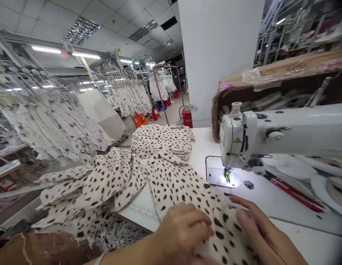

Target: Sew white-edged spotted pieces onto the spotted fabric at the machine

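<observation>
A piece of pale pink spotted fabric (179, 180) runs from the table toward me, its near end between my hands. My left hand (184, 230) is on the near part of this fabric with curled, slightly blurred fingers closed on it. At the fabric's right edge, my right hand (259, 228) grips it, thumb on top and index finger stretched toward the machine. The sewing machine (237, 136) stands just beyond my right hand, and its lit needle plate (219, 177) has no fabric on it. The fabric's nearest end is partly hidden by my hands.
More spotted fabric lies in a folded pile (162, 138) at the back and a loose heap (104, 180) over the table's left edge. Red-handled thread snips (298, 193) rest under the machine arm. A cardboard box (216, 110) stands behind the machine. Garments (55, 125) hang at left.
</observation>
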Demonstrator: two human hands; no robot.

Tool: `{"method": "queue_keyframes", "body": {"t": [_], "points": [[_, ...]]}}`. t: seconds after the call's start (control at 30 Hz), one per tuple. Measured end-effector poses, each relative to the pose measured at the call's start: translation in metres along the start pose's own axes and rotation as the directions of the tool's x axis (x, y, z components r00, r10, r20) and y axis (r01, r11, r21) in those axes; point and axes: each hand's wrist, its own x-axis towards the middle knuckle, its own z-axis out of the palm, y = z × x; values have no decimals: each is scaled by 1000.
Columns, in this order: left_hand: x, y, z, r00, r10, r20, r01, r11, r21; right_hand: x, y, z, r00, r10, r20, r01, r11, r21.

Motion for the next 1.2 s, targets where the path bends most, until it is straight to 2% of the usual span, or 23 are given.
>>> {"method": "queue_keyframes", "body": {"t": [0.07, 0.1, 0.13, 0.2, 0.27, 0.3, 0.4, 0.53, 0.57, 0.63, 0.7, 0.73, 0.77, 0.8, 0.87, 0.9, 0.97, 1.0, 1.07, 1.13, 1.2], "points": [[13, -18, -11, 978, -145, 149, 152, 988, -35, 2, 2, -5, 995, -45, 89, 53, 995, -89], [23, -33, -17, 949, -197, 246, 195, 980, 34, 1, 2, -5, 988, -89, 128, 104, 987, -122], [32, -48, -20, 910, -222, 349, 190, 974, 124, 0, 2, -5, 978, -146, 150, 168, 974, -149], [47, -76, -21, 828, -218, 516, 101, 964, 245, -3, 1, -3, 951, -281, 131, 303, 930, -208], [56, -94, -17, 791, -204, 577, 47, 960, 274, -8, 0, 0, 912, -401, 86, 408, 868, -284], [59, -99, -15, 785, -201, 586, 37, 959, 280, -10, -1, 1, 893, -443, 77, 443, 839, -316], [60, -99, -17, 795, -211, 569, 25, 948, 316, -16, 0, 0, 869, -492, 54, 476, 801, -364], [51, -85, -38, 861, -223, 457, 28, 918, 395, -19, 7, -3, 862, -507, -5, 470, 801, -370], [46, -81, -44, 885, -190, 425, 1, 913, 408, -19, 10, -3, 853, -522, -15, 479, 794, -374], [33, -69, -52, 930, -18, 367, -142, 903, 406, -18, 14, -4, 828, -561, -26, 509, 769, -386], [17, -54, -57, 922, 180, 344, -309, 877, 369, -17, 17, -5, 805, -593, -15, 539, 741, -400], [10, -45, -59, 907, 205, 368, -335, 880, 335, -16, 18, -6, 800, -599, -7, 545, 733, -408], [3, -36, -61, 893, 167, 417, -305, 907, 291, -15, 19, -8, 804, -595, 6, 542, 729, -419], [-1, -28, -63, 865, 70, 498, -218, 944, 247, -13, 20, -10, 810, -586, 24, 537, 724, -433], [-3, -15, -64, 765, -166, 622, 23, 973, 231, -11, 22, -16, 810, -578, 100, 554, 696, -457], [0, -12, -63, 714, -274, 645, 141, 958, 251, -10, 23, -20, 799, -583, 146, 575, 672, -466], [10, -15, -55, 665, -448, 597, 303, 893, 333, -8, 26, -27, 747, -630, 213, 644, 606, -466], [16, -20, -49, 658, -514, 551, 348, 856, 383, -8, 28, -30, 723, -655, 221, 668, 582, -464], [28, -38, -33, 646, -592, 482, 361, 793, 490, -9, 31, -35, 692, -695, 194, 693, 565, -448], [37, -58, -20, 630, -627, 458, 342, 754, 561, -11, 33, -36, 665, -727, 173, 718, 559, -414], [43, -74, -16, 622, -649, 438, 340, 728, 595, -14, 35, -32, 618, -765, 179, 761, 526, -379]]}}
